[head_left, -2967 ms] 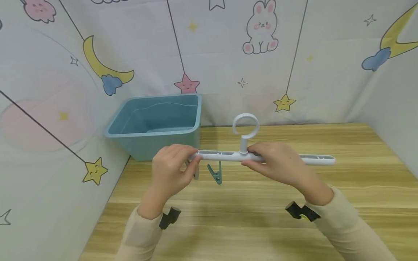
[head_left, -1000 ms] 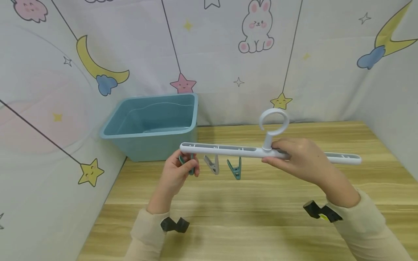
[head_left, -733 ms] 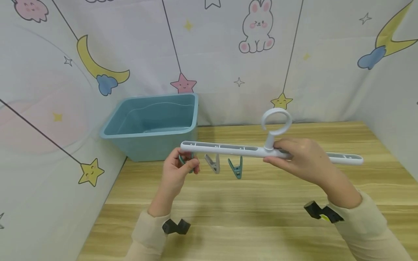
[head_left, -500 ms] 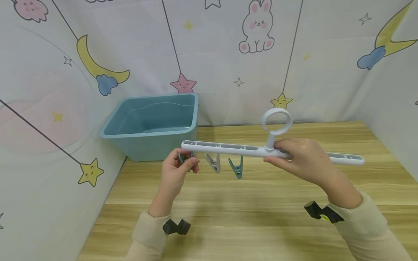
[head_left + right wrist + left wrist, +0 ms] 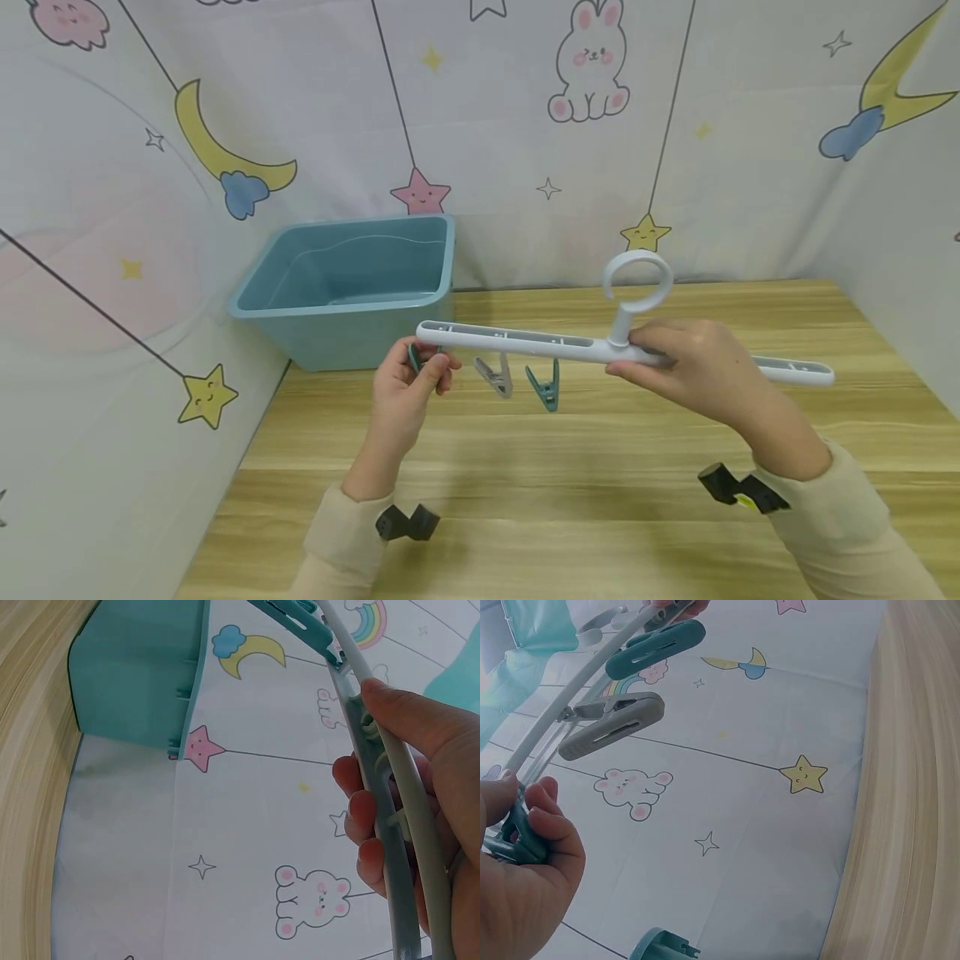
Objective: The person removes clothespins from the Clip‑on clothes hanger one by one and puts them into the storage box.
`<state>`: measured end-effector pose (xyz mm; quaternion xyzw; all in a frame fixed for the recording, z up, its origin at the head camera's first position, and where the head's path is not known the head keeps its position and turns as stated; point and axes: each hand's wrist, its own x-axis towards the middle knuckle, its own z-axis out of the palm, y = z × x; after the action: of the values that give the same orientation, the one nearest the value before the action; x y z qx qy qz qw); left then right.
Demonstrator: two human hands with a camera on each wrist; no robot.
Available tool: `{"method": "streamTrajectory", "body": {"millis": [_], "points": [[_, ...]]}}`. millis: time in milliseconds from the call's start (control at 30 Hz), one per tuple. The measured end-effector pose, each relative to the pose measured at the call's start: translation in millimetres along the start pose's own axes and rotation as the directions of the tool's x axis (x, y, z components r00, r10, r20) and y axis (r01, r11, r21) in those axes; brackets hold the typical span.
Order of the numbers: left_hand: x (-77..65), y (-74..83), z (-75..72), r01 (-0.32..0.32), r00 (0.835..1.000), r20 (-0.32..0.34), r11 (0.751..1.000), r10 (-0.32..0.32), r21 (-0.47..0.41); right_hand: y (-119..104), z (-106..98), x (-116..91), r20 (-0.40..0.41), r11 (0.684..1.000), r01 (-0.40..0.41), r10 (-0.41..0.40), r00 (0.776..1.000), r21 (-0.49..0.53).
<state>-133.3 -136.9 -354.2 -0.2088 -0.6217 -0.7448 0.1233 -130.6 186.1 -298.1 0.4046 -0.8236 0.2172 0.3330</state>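
Observation:
A white clothes hanger (image 5: 517, 342) with a round hook is held up above the table, its left end slightly higher. My right hand (image 5: 693, 367) grips its bar just right of the hook, fingers wrapped around it in the right wrist view. At the left end, my left hand (image 5: 399, 390) pinches a teal clip (image 5: 526, 838) right under the bar, partly hidden by the thumb and fingers. A grey clip (image 5: 495, 377) and another teal clip (image 5: 545, 387) hang from the bar between the hands.
A blue-green plastic tub (image 5: 352, 329) stands at the back left of the wood-grain table (image 5: 555, 500), behind my left hand. A white cloth backdrop (image 5: 510, 133) with cartoon prints rises behind the table and along its sides.
Since three seconds ago the hanger has shifted right, and my left hand has gone from the bar near the grey clip to a teal clip at its left end. Lately that clip has tilted slightly.

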Motion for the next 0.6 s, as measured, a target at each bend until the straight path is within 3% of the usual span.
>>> {"method": "streamTrajectory", "body": {"millis": [133,600], "points": [[0.4,-0.5,1.9,-0.009,1.0,-0.02,1.0,0.008,-0.01,0.2,0.1,0.3,0.001,1.0,0.002,-0.002,1.0,0.009],[2.3,0.2,4.1,0.067,0.996,-0.062,0.998,-0.066,0.009,0.0,-0.8,-0.4,0.013,1.0,-0.004,0.004,1.0,-0.006]]}}
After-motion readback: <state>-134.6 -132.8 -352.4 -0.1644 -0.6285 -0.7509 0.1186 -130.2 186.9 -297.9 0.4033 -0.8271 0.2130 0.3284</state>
